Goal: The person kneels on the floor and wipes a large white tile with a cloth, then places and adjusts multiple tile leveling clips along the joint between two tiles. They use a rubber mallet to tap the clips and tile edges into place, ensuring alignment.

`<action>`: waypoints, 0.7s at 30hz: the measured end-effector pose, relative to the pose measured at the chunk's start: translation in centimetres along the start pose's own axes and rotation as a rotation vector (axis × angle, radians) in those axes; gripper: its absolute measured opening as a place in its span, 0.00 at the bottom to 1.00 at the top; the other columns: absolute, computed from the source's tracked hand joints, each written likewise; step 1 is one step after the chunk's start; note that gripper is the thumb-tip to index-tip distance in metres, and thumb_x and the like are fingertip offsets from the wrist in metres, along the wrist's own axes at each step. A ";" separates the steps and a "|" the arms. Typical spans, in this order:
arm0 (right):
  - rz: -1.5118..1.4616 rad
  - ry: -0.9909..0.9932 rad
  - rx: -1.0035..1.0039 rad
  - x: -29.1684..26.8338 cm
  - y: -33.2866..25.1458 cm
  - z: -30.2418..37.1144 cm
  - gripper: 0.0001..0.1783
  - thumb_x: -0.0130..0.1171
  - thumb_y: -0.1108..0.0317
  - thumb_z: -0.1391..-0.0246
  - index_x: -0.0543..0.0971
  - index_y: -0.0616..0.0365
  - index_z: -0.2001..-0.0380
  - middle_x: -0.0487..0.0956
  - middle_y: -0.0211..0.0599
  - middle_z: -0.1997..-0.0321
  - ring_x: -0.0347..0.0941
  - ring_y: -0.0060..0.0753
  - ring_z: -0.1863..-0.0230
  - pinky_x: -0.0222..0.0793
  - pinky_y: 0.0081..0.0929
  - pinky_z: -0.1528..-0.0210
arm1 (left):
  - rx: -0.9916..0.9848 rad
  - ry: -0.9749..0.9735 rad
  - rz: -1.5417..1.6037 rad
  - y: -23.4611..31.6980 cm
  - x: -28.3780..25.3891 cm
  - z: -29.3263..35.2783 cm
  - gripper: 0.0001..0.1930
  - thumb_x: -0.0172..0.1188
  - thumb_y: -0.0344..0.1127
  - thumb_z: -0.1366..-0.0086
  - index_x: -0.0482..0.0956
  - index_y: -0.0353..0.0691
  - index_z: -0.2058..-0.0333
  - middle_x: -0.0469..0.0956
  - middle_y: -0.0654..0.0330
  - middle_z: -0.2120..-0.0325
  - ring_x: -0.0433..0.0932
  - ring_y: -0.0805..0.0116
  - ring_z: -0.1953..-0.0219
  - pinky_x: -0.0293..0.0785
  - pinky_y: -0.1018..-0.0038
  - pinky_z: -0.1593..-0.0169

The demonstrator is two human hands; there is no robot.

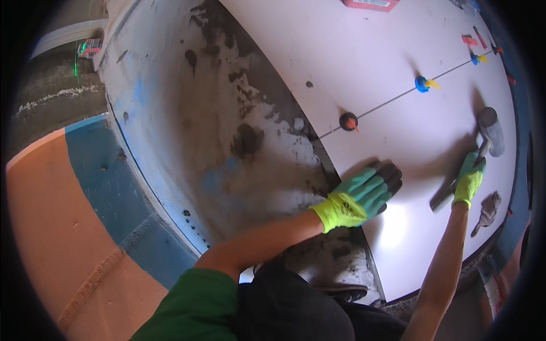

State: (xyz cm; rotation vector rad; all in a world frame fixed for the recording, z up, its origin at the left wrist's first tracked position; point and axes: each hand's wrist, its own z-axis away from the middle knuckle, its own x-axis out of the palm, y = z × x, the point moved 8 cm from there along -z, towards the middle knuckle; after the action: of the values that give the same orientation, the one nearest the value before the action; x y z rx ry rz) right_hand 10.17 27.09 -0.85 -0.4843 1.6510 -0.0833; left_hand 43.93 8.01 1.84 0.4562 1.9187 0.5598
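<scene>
My left hand (367, 196), in a yellow-green glove with dark fingertips, lies flat on a large glossy white tile (398, 250) near its left edge, fingers stretched out and together. My right hand (471, 177), gloved alike, is wrapped round the handle of a rubber mallet (491, 132). The mallet's dark grey head is beyond the hand, over the tile. Along the joint to the farther tile (352, 62) stand several tile levelling clips. One is a black clip with a red top (348, 121); another is a blue clip with a yellow top (422, 84).
Bare, stained floor (244, 142) lies left of the tiles. A grey, crumpled-looking object (487, 213) rests right of my right hand. A red box (372, 4) sits at the far edge. A red device (90, 48) with green light stands far left, beyond an orange and blue wall (108, 187).
</scene>
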 end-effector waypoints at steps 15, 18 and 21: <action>-0.151 -1.047 0.361 -13.1 -1.3 19.2 0.10 0.63 0.67 0.45 0.77 0.62 0.65 0.77 0.32 0.77 0.73 0.26 0.81 0.69 0.26 0.78 | 0.070 -0.036 -0.173 0.4 0.9 0.0 0.28 0.62 0.43 0.40 0.76 0.39 0.43 0.71 0.54 0.37 0.65 0.54 0.32 0.56 0.53 0.28; 0.123 -1.034 0.076 -15.2 -2.4 23.8 0.14 0.67 0.63 0.46 0.79 0.64 0.69 0.79 0.44 0.80 0.76 0.36 0.79 0.71 0.37 0.72 | 0.088 -0.056 -0.196 0.5 1.0 -0.1 0.28 0.63 0.43 0.40 0.75 0.39 0.42 0.70 0.54 0.37 0.65 0.54 0.32 0.55 0.53 0.27; 0.013 -1.195 -0.098 -15.8 -4.5 28.8 0.16 0.67 0.59 0.45 0.80 0.63 0.65 0.81 0.52 0.75 0.79 0.52 0.74 0.73 0.43 0.67 | 0.105 -0.035 -0.214 0.8 0.9 -0.2 0.27 0.63 0.42 0.40 0.75 0.39 0.43 0.70 0.54 0.37 0.65 0.53 0.32 0.54 0.52 0.27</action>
State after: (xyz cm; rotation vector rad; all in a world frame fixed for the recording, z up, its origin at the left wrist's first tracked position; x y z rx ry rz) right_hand 40.09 35.12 11.06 -0.4536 0.4843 0.2598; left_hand 43.46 9.09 1.73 0.3197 1.9399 0.3103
